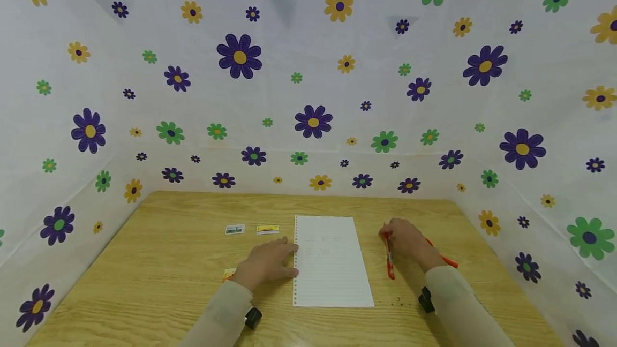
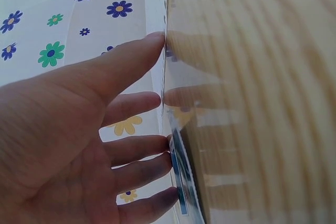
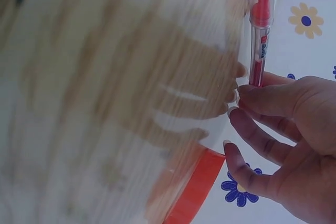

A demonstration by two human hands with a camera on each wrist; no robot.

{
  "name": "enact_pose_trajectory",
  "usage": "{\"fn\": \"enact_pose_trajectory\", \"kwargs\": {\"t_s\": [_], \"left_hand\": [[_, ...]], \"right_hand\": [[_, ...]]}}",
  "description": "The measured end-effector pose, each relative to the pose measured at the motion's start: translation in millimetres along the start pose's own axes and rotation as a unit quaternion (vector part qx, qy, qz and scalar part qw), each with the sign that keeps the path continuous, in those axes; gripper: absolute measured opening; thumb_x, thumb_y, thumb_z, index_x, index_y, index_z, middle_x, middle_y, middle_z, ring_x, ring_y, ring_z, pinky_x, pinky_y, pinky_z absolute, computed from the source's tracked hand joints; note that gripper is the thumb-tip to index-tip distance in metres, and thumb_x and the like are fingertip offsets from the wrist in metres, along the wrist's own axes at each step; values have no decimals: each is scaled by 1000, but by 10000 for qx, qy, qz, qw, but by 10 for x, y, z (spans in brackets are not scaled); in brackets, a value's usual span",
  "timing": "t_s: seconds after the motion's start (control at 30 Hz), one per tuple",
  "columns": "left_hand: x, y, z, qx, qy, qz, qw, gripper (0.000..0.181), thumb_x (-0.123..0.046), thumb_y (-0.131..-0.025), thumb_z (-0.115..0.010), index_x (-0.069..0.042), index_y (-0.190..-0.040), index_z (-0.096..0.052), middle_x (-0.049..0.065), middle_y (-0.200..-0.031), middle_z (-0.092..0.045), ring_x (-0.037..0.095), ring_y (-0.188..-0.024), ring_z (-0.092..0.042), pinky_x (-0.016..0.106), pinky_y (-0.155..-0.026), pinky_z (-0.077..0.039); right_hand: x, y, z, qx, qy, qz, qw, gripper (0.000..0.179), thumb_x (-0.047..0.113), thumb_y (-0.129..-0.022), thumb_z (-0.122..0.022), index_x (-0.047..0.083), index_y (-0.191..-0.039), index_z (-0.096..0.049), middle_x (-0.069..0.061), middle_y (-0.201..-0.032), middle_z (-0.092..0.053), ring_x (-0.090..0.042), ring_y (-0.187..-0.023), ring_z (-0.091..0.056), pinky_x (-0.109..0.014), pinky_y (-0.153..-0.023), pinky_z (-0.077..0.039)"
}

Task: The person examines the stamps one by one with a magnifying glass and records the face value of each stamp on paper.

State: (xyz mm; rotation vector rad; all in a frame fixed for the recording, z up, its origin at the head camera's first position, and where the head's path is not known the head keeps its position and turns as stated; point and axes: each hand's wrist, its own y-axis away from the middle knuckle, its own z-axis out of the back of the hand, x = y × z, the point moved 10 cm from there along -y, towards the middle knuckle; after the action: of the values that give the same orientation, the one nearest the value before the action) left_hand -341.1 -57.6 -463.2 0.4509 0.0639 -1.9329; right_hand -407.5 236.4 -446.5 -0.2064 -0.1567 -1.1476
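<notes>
A white sheet of lined paper (image 1: 332, 277) with punched holes down its left side lies on the table, faint grey marks across its upper part. At its left edge rests my left hand (image 1: 267, 264), thumb and fingers extended and holding nothing. My right hand (image 1: 405, 237) pinches a red pen (image 1: 390, 264) with a clear barrel between thumb and fingertips, to the right of the paper. In the right wrist view the pen (image 3: 260, 40) stands out from the fingertips. Under and behind that hand lies a flat red-orange strip (image 3: 197, 187), partly hidden in the head view.
Left of the paper lie a small greenish picture card (image 1: 235, 229) and a yellow one (image 1: 267, 229). Another yellow card (image 1: 228, 273) is half covered by the left hand. Dark crumbs (image 1: 398, 301) dot the wooden table (image 1: 159, 283). Flower-printed white cloth (image 1: 313, 84) encloses the table.
</notes>
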Motion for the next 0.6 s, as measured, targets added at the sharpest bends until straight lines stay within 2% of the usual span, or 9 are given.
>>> {"fn": "enact_pose_trajectory", "kwargs": {"t_s": [0.23,0.47,0.6], "left_hand": [[5,-10,10,19,28,41,10000,62,-43,-92,-76,-17,-145,-59,17,-159,-48,37,-148,-46,64,-116,-41],[3,-6,8,47,34,46,10000,61,-42,-92,-76,-17,-146,-59,17,-160,-47,37,-148,-46,64,-116,-41],[-1,-5,2,28,21,17,10000,61,-42,-92,-76,-17,-145,-60,17,-159,-48,38,-147,-47,65,-115,-42]], "right_hand": [[25,-11,-20,225,68,109,9997,28,-8,-91,-68,2,-115,-79,-11,-96,-69,-19,-80,-59,-39,-79,-59],[103,17,-12,211,202,593,9978,30,-10,-89,-69,1,-116,-78,-12,-96,-69,-18,-80,-61,-37,-76,-60],[125,33,-17,246,230,692,9970,30,-9,-89,-70,0,-118,-77,-12,-96,-67,-15,-77,-57,-32,-72,-57]]}}
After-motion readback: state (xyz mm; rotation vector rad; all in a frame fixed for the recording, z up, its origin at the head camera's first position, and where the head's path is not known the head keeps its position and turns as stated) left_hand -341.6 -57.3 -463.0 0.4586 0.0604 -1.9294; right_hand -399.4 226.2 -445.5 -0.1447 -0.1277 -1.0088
